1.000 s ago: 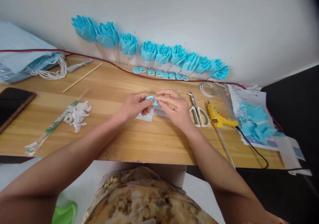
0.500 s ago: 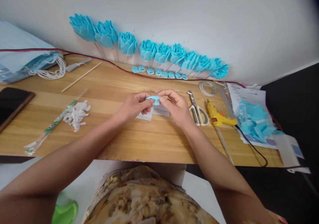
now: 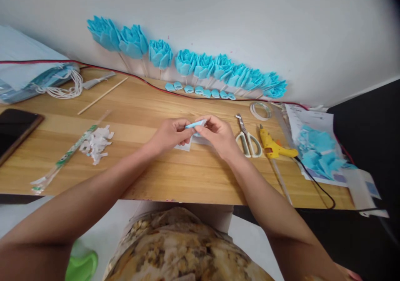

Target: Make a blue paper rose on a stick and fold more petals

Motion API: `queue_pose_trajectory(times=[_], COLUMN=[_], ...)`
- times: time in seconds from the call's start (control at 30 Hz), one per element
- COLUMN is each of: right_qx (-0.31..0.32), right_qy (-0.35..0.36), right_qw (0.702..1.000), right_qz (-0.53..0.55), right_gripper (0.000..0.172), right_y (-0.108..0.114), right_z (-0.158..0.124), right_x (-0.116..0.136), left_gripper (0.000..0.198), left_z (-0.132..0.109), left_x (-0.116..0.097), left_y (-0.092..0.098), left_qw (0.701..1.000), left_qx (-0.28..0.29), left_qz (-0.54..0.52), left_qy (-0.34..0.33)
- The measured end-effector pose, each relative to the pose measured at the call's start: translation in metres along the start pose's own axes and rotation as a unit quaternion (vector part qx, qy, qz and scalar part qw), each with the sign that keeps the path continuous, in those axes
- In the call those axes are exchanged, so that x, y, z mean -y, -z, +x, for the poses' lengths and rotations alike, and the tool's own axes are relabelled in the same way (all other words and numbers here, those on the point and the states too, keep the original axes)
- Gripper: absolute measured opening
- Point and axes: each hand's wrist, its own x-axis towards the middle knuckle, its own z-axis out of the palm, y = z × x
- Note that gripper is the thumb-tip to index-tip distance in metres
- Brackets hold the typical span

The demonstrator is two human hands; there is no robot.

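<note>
Between my two hands, over the middle of the wooden table, is a small light-blue felt petal [image 3: 194, 124]. My left hand [image 3: 173, 133] pinches its left end, while my right hand [image 3: 216, 133] grips the right end, where a whitish side shows. My fingers partly cover it, so its full shape is hidden. Below the hands lie pale paper pieces [image 3: 185, 146], partly covered by my fingers. Scissors [image 3: 246, 137] with pale handles rest just right of my right hand.
Blue felt flowers [image 3: 160, 54] on sticks lean along the wall, with small folded blue pieces [image 3: 198, 90] before them. A yellow glue gun [image 3: 275, 147], tape roll [image 3: 260, 111] and blue petals [image 3: 320, 152] are right. White scraps [image 3: 96, 143], a stick [image 3: 102, 96] and a phone [image 3: 17, 131] are left.
The blue petal has been turned between my fingers, and a whitish side now shows at its right end. Both hands stay in nearly the same place.
</note>
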Motion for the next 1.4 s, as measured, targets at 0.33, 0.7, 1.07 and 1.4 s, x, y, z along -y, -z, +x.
queue_pose_trajectory(times=[0.33, 0.7, 1.07, 1.4], right_qx=[-0.033, -0.045, 0.038, 0.001], right_qy=[0.062, 0.246, 0.078, 0.272], right_qw=[0.994, 0.927, 0.987, 0.91], right_qz=[-0.089, -0.279, -0.132, -0.312], right_gripper=[0.011, 0.008, 0.043, 0.035], right_y=[0.001, 0.003, 0.015, 0.007], right_z=[-0.001, -0.002, 0.001, -0.003], right_x=[-0.002, 0.011, 0.005, 0.011], left_gripper=[0.022, 0.028, 0.028, 0.027], left_z=[0.0, -0.002, -0.004, -0.003], left_x=[0.002, -0.001, 0.0, 0.001], left_y=[0.001, 0.001, 0.0, -0.001], left_qw=[0.999, 0.998, 0.993, 0.994], left_qx=[0.026, 0.022, 0.011, 0.028], left_qz=[0.024, 0.033, 0.103, 0.09], left_qy=[-0.011, -0.038, -0.056, -0.049])
